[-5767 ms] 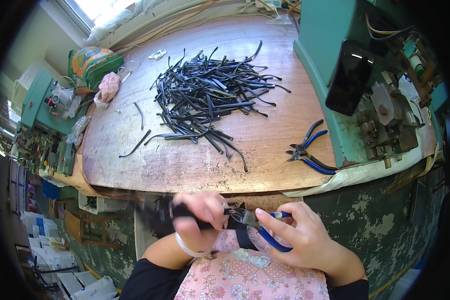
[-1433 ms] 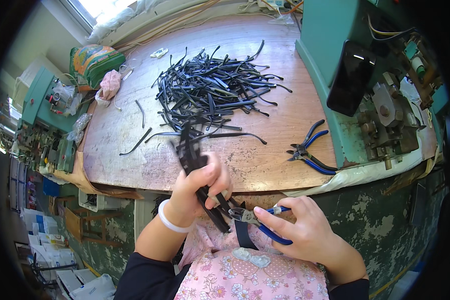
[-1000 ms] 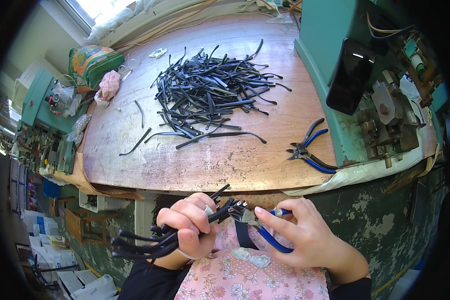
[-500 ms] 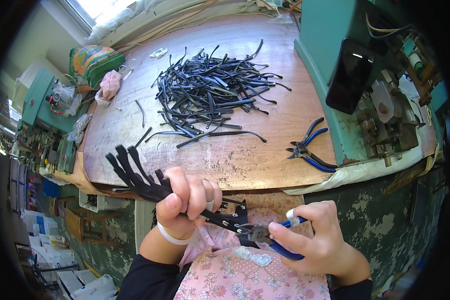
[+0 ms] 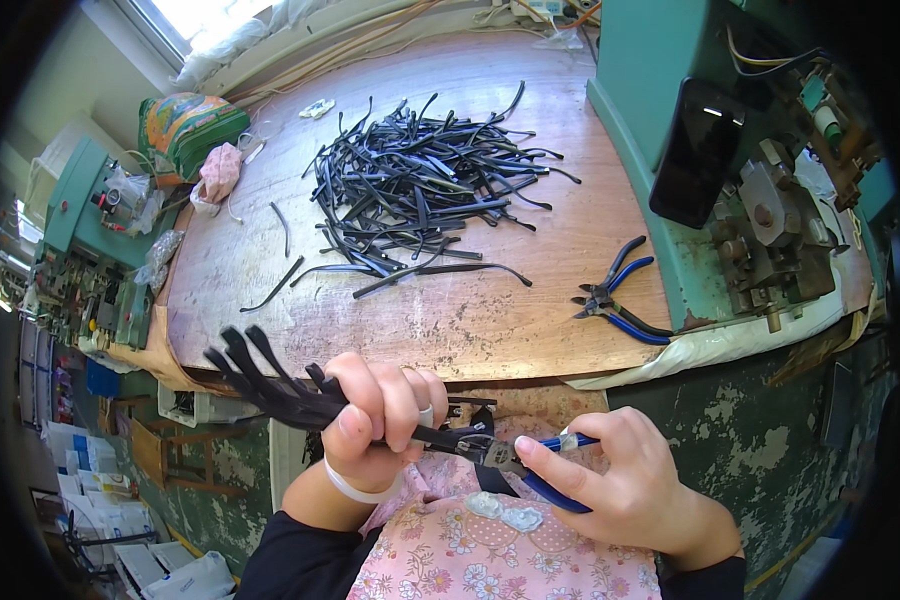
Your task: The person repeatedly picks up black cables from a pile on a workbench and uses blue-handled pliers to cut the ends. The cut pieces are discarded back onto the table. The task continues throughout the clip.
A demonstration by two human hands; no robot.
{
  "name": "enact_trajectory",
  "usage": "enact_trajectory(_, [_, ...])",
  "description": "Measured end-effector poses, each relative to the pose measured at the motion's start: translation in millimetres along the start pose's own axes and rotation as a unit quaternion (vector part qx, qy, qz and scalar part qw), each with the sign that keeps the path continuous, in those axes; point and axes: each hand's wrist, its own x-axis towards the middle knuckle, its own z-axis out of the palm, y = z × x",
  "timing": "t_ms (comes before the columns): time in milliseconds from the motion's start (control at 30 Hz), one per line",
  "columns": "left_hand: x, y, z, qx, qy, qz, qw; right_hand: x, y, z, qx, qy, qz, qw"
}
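Observation:
A bunch of black eyeglass temples [image 5: 295, 402] is clenched in my left hand [image 5: 385, 415], curved tips fanning out to the left and hinge ends sticking out to the right. My right hand [image 5: 630, 480] grips blue-handled cutting pliers [image 5: 505, 456], handles squeezed between thumb and fingers. The pliers' jaws are at the hinge end of the held temples; whether they pinch a part there is too small to tell. Beyond my hands, a big loose pile of dark eyeglass temples [image 5: 420, 170] lies on the wooden table [image 5: 530, 330].
A second pair of blue-and-black pliers [image 5: 620, 295] lies at the table's right. Beside it stands a green machine [image 5: 635, 130] with a black phone [image 5: 698, 150] on its side. Another green machine [image 5: 75, 210], a pink cloth pouch [image 5: 218, 172] and a colourful bag [image 5: 190, 130] are at the left.
The pliers and my right hand have shifted left, closer to the temples' hinge ends. The fanned tips in my left hand have dipped slightly, uncovering a loose temple on the table.

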Motion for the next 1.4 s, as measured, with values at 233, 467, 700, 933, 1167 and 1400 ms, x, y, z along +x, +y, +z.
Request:
enact_trajectory(233, [24.4,-4.5,3.1,-0.040,0.307,-0.080,0.948,-8.0,8.5,14.4,0.217,0.049,0.062,0.973])
enact_trajectory(467, [57.6,-42.0,-70.9,0.810,-0.140,-0.047,0.568,-6.8,7.9,20.0,0.176,-0.001,0.032,0.984])
enact_trajectory(700, [62.0,-70.3,-81.2,0.870,-0.223,0.019,0.440,-11.8,15.0,19.7,0.162,0.010,0.045,0.986])
enact_trajectory(933, [48.3,-66.7,-84.8,0.857,-0.156,-0.015,0.492,-6.9,19.7,25.7,0.159,0.026,0.058,0.985])
enact_trajectory(1167, [45.6,-6.9,-41.0,0.232,0.034,-0.347,0.908,-9.4,25.0,27.4,0.088,0.019,0.103,0.991])
enact_trajectory(1400, [23.1,-9.0,-37.0,0.016,0.041,-0.357,0.933,2.0,16.8,24.8,0.009,-0.021,0.023,0.999])
